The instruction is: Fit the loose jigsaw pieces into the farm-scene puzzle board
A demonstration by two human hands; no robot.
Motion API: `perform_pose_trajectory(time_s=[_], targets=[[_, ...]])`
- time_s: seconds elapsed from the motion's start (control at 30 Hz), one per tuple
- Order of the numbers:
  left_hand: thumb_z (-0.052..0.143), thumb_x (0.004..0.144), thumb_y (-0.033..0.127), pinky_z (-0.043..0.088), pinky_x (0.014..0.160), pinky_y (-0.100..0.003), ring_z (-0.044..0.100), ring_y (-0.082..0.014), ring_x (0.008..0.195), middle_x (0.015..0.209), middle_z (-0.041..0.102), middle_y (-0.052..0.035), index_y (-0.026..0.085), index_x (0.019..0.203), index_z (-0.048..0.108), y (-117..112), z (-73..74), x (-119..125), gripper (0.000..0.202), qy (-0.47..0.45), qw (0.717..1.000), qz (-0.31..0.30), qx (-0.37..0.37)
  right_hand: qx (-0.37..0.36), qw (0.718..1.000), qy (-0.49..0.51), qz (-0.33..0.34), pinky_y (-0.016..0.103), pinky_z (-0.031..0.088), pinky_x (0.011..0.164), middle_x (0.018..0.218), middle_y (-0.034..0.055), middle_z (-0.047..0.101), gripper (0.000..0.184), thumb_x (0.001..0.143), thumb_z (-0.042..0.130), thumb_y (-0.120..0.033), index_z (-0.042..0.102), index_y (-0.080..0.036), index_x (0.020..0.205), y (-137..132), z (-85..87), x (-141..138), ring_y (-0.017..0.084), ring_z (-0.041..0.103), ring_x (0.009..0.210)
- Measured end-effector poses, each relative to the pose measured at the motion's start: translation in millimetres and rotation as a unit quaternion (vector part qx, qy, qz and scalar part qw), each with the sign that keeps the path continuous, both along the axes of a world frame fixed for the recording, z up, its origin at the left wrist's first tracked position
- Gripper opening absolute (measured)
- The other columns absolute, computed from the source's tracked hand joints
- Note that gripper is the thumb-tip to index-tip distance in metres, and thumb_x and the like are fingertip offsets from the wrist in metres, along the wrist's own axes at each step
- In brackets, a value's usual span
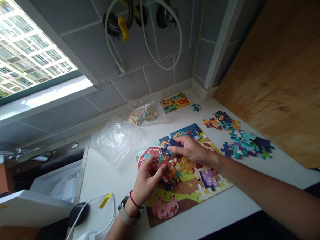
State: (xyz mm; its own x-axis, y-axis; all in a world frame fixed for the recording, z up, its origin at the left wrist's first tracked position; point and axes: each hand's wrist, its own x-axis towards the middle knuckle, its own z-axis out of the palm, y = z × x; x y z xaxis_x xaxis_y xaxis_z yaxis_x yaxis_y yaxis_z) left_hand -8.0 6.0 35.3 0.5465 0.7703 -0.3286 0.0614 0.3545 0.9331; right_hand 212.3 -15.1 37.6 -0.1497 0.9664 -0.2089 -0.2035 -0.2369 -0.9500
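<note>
My left hand (148, 173), with a watch and a red cord at the wrist, is closed around brownish jigsaw pieces (164, 163). Close beside it, my right hand (191, 151) pinches a dark blue jigsaw piece (175, 144) between thumb and fingers. Both hands are over a farm-scene puzzle board (159, 219) with a pig and a fence printed on it. Loose pieces lie on the board under the hands, and a purple piece (209, 178) rests near its right side. How the held pieces meet is partly hidden by my fingers.
Right of the board lie piles of loose pieces (246, 143). Behind are a picture card (176, 102), a bag of pieces (146, 113) and a crumpled clear bag (117, 137). A sink (84, 154), white cable (113, 205) and black mouse-shaped object (78, 214) are at left; a wooden board (279, 80) stands right.
</note>
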Motion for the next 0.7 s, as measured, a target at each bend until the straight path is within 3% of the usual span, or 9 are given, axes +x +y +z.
perform_pose_trajectory(time_s=[0.17, 0.33, 0.5, 0.6, 0.7], targets=[[0.087, 0.081, 0.049, 0.06, 0.059, -0.026, 0.072, -0.0192, 0.069, 0.08, 0.075, -0.0043, 0.02, 0.1, 0.063, -1, -1.0, 1, 0.042, -0.009, 1.0, 0.002, 0.003, -0.008, 1.0, 0.008, 0.015, 0.025, 0.057, 0.059, 0.073, -0.0008, 0.071, 0.042, 0.083, 0.081, -0.056, 0.07, -0.016, 0.085, -2, -0.4, -1, 0.013, 0.066, 0.058], [0.084, 0.084, 0.052, 0.054, 0.05, -0.023, 0.062, -0.0139, 0.054, 0.068, 0.069, 0.0002, 0.02, 0.094, 0.063, -1, 1.6, 2, 0.04, -0.006, 1.0, 0.002, 0.018, -0.016, 0.998, 0.029, 0.061, 0.025, 0.059, 0.06, 0.078, 0.0004, 0.075, 0.045, 0.082, 0.082, -0.059, 0.071, -0.015, 0.089, -2, 2.6, -2, 0.013, 0.07, 0.059], [0.08, 0.087, 0.052, 0.055, 0.054, -0.026, 0.06, -0.0148, 0.055, 0.068, 0.067, -0.001, 0.021, 0.085, 0.059, -2, 4.5, 0, 0.038, -0.009, 0.999, -0.017, 0.037, -0.022, 0.997, 0.041, 0.066, 0.025, 0.061, 0.059, 0.072, -0.0009, 0.074, 0.048, 0.081, 0.081, -0.063, 0.068, -0.017, 0.091, -3, 3.2, -6, 0.014, 0.072, 0.057], [0.081, 0.086, 0.054, 0.055, 0.054, -0.027, 0.061, -0.0153, 0.056, 0.069, 0.067, -0.0016, 0.021, 0.085, 0.059, 1, 7.3, -2, 0.039, -0.003, 0.999, -0.017, 0.03, -0.018, 0.998, 0.026, 0.047, 0.025, 0.06, 0.057, 0.068, -0.0005, 0.074, 0.047, 0.084, 0.079, -0.061, 0.067, -0.017, 0.094, -3, 0.8, -6, 0.015, 0.072, 0.056], [0.084, 0.082, 0.054, 0.053, 0.052, -0.024, 0.06, -0.014, 0.054, 0.068, 0.067, -0.0001, 0.021, 0.086, 0.058, 9, 10.9, -6, 0.042, 0.005, 0.999, 0.014, 0.03, 0.007, 1.0, 0.011, -0.018, 0.023, 0.057, 0.052, 0.074, -0.001, 0.073, 0.044, 0.086, 0.079, -0.055, 0.068, -0.017, 0.104, 0, -2.5, -3, 0.013, 0.07, 0.052]])
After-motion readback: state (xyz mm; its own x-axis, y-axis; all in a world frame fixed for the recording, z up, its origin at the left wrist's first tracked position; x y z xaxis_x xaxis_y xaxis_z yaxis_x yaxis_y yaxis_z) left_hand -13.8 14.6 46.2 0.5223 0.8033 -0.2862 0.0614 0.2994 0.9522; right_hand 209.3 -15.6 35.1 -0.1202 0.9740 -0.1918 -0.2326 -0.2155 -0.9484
